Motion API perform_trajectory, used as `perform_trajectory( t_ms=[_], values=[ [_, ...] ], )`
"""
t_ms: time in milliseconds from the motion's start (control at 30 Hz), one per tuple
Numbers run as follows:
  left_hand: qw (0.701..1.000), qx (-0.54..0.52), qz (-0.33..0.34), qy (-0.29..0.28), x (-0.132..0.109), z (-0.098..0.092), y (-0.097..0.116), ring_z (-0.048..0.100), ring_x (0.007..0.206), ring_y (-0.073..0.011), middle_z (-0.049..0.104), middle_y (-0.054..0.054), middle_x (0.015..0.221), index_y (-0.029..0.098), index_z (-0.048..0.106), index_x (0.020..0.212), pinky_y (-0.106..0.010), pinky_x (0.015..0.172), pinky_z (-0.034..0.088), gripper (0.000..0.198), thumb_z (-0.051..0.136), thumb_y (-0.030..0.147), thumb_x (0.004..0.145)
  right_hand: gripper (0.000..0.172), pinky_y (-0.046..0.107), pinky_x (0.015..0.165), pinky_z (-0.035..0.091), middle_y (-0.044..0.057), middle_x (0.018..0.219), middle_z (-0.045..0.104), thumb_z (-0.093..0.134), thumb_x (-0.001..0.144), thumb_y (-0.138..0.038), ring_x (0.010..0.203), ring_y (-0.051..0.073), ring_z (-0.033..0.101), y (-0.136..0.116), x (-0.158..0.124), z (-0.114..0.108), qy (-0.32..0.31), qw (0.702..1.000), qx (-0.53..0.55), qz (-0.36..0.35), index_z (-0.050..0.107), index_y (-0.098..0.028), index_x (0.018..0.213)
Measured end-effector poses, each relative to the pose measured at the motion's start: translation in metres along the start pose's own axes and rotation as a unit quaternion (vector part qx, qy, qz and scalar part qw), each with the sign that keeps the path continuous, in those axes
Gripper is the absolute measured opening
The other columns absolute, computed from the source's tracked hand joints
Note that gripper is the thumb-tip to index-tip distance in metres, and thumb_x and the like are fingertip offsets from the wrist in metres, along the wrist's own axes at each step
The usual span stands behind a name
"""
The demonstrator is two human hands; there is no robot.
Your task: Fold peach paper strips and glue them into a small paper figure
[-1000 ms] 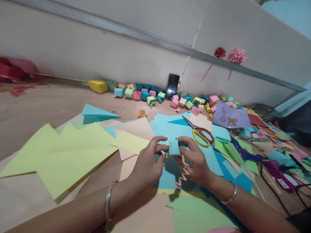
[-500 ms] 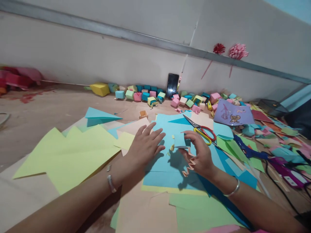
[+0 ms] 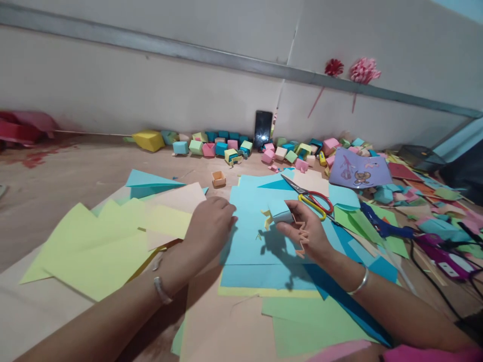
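Note:
My right hand (image 3: 304, 232) is closed on a small light-blue folded paper box (image 3: 279, 211) with orange zigzag paper strips (image 3: 302, 234) hanging from it, held just above a light-blue sheet (image 3: 249, 236). My left hand (image 3: 211, 226) rests knuckles-up on the papers, its fingers curled at the left edge of that blue sheet beside a peach sheet (image 3: 177, 199) and a yellow-green sheet (image 3: 98, 251). Whether the left hand pinches anything is hidden.
Red-and-yellow scissors (image 3: 311, 198) lie just beyond my right hand. A row of small coloured paper boxes (image 3: 226, 147) and a black phone (image 3: 263, 128) stand along the wall. A small orange box (image 3: 218, 178), a blue glue gun (image 3: 381, 226), cables and scraps lie at right.
My left hand let go of the small blue box, lay flat on the blue sheet, then slid left and curled at its edge. The right hand keeps the box and has lifted slightly.

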State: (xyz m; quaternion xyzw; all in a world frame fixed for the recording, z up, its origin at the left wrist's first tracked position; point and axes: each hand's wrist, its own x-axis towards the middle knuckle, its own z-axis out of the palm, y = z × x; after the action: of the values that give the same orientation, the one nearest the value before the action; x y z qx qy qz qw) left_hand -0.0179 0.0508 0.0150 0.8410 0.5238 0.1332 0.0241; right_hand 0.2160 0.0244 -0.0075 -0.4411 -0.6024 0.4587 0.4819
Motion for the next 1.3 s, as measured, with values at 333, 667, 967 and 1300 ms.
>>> perform_trajectory(
  t_ms=[333,667,967,1300],
  values=[
    [0.881,-0.460,-0.107,0.010,-0.015,-0.005,0.050,0.064,0.071,-0.0149,0.073,-0.001,0.079,0.021,0.070,0.086,-0.024,0.062,0.046,0.011,0.065,0.026,0.078,0.017,0.032,0.083,0.049,0.009,0.112,0.053,0.068,0.079,-0.030,0.102,0.021,0.056,-0.009,-0.006,0.005,-0.055,0.996,-0.044,-0.047,0.069,-0.019,0.093],
    [0.828,-0.536,-0.156,-0.047,-0.007,0.002,0.036,0.056,0.064,-0.0138,0.066,-0.001,0.069,0.018,0.068,0.072,-0.025,0.060,0.042,0.006,0.064,0.023,0.073,0.018,0.031,0.070,0.052,-0.001,0.071,0.060,0.076,0.069,-0.027,0.069,0.014,0.057,0.002,-0.001,0.006,-0.022,0.971,0.205,0.118,0.060,-0.020,0.071],
    [0.694,-0.669,-0.264,-0.036,-0.003,0.005,0.027,0.053,0.058,-0.0104,0.058,-0.002,0.065,0.015,0.058,0.074,-0.021,0.051,0.040,0.018,0.066,0.031,0.076,0.021,0.038,0.079,0.055,0.004,0.090,0.070,0.075,0.070,-0.031,0.085,0.020,0.066,0.009,0.007,-0.001,0.001,0.950,0.260,0.175,0.066,-0.021,0.086],
    [0.672,-0.681,-0.288,-0.029,-0.005,0.008,0.028,0.055,0.059,-0.0099,0.063,-0.005,0.076,0.016,0.056,0.078,-0.020,0.049,0.040,0.023,0.066,0.037,0.078,0.007,0.039,0.088,0.050,0.009,0.110,0.059,0.067,0.077,-0.021,0.104,0.023,0.057,0.002,-0.006,0.004,-0.029,0.950,-0.250,-0.183,0.066,-0.021,0.084]
  ],
)
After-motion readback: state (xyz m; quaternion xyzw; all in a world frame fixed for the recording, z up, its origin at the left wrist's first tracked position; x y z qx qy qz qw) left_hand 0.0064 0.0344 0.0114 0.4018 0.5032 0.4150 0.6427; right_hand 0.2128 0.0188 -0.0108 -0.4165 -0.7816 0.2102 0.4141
